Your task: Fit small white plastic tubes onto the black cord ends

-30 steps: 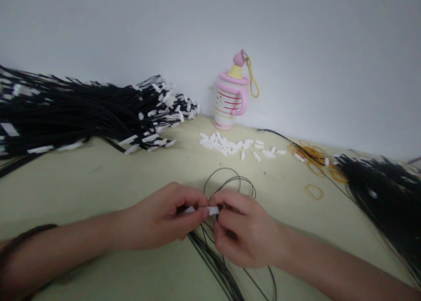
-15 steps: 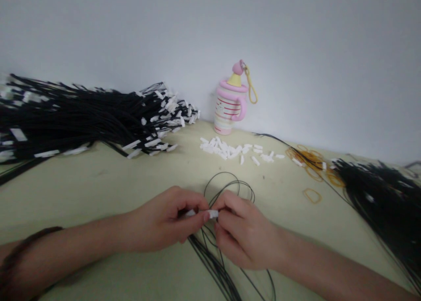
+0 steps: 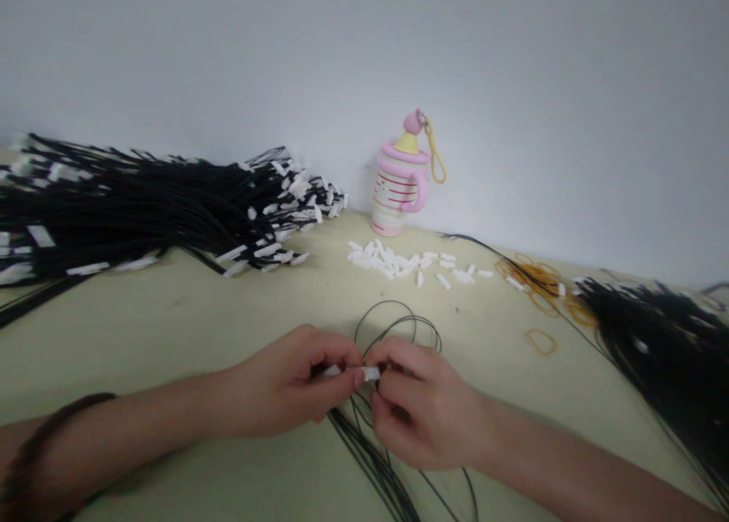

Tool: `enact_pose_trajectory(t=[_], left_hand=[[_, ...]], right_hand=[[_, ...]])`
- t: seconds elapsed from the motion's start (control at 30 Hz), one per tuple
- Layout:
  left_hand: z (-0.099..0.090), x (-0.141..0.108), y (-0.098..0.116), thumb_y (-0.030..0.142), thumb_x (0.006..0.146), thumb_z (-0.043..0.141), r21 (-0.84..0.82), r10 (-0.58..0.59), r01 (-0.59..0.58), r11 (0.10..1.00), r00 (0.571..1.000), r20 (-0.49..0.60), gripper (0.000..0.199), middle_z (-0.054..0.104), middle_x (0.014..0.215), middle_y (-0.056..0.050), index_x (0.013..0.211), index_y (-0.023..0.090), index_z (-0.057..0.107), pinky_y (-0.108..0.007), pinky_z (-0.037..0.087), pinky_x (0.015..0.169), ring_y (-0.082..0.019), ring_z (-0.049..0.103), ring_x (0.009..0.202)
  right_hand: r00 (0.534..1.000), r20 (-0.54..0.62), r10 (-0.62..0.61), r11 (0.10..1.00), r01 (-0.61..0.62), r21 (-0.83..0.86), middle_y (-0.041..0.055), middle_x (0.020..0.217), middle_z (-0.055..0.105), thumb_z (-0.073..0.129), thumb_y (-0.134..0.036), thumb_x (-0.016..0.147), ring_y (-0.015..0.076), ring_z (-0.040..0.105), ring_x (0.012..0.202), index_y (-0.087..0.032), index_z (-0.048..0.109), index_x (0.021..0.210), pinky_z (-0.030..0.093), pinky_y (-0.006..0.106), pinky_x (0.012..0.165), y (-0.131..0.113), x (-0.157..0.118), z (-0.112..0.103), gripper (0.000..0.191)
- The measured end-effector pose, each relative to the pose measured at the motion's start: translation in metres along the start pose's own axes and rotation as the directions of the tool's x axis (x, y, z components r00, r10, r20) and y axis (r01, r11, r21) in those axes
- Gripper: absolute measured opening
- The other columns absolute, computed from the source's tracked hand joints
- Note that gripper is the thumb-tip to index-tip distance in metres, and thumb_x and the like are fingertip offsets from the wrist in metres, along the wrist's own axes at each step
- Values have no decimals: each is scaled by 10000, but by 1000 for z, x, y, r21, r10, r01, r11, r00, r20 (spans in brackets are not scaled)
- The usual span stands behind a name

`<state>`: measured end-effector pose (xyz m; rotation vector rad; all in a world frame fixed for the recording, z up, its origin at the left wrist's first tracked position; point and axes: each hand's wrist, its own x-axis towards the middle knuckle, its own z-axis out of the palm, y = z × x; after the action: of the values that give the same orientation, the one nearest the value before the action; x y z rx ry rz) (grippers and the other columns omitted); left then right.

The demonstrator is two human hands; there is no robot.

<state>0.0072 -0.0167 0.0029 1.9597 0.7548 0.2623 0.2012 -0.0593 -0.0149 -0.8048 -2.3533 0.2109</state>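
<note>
Both arms reach inward, and there go the left hand (image 3: 282, 381) and right hand (image 3: 424, 404), pinching a small white tag (image 3: 370, 373) over looped black cords (image 3: 364, 423)!

I have both arms reaching in from the near edge of my view, the left forearm (image 3: 130, 423) from the left and the right forearm (image 3: 558, 461) from the right. My left hand (image 3: 282, 381) is curled into a closed grip, its fingers folded inward. My right hand (image 3: 424, 404) faces it in a similar closed grip, fingers bent and knuckles up. The two hands sit close together near the middle, the left fingertips (image 3: 356, 378) just beside the right fingertips (image 3: 383, 352).
</note>
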Motion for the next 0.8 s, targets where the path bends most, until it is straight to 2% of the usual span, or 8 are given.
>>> enact_pose_trajectory(t=[0.4, 0.8], left_hand=[[0, 2, -1, 378, 895, 426, 27, 11, -11, 1000, 1000, -2, 321, 429, 485, 66, 709, 149, 552, -144, 265, 401, -55, 389, 439], [0, 3, 0, 365, 897, 426, 71, 36, -35, 997, 999, -17, 314, 406, 486, 71, 702, 149, 546, -142, 252, 407, -49, 376, 438]], right_hand=[[1000, 0, -6, 1000, 6, -25, 86, 759, 583, 488, -117, 703, 145, 550, 667, -118, 566, 610, 459, 245, 566, -2, 2, -1, 122], [999, 27, -28, 997, 30, -68, 52, 693, 551, 472, -132, 718, 131, 497, 621, -133, 560, 601, 403, 251, 550, 0, 1, 0, 147]])
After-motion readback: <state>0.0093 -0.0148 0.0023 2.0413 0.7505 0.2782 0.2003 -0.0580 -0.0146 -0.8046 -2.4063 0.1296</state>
